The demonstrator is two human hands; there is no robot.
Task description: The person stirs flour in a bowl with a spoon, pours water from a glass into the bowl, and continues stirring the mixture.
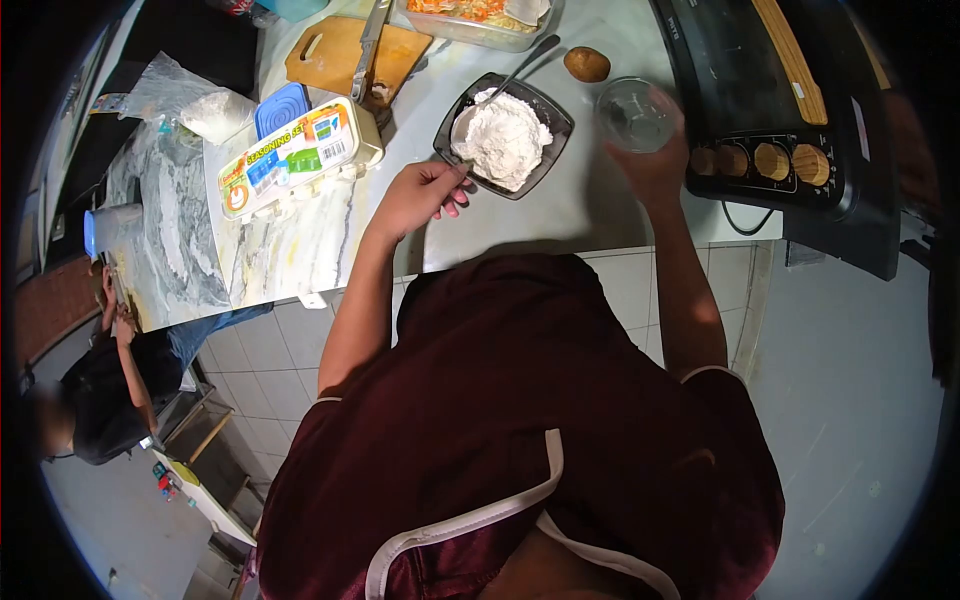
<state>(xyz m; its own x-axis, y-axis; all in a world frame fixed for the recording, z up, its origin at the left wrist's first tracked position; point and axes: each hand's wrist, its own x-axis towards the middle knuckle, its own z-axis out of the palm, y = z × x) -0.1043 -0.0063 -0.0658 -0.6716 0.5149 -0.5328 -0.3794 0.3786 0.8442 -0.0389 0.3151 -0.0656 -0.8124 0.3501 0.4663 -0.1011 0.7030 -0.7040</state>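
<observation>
Left hand (pixel 425 195) gripped the near corner of a dark square glass bowl of white flour (pixel 503 135) on the marble counter (pixel 300 240). Right hand (pixel 652 160) held a clear round glass (pixel 634 112) just right of it. Beyond lay a brown potato (pixel 587 64) and a wooden chopping board (pixel 340 55).

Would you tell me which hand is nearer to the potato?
The right. The right hand holds a glass just beside the potato; the left hand is farther off, at the flour dish.
</observation>
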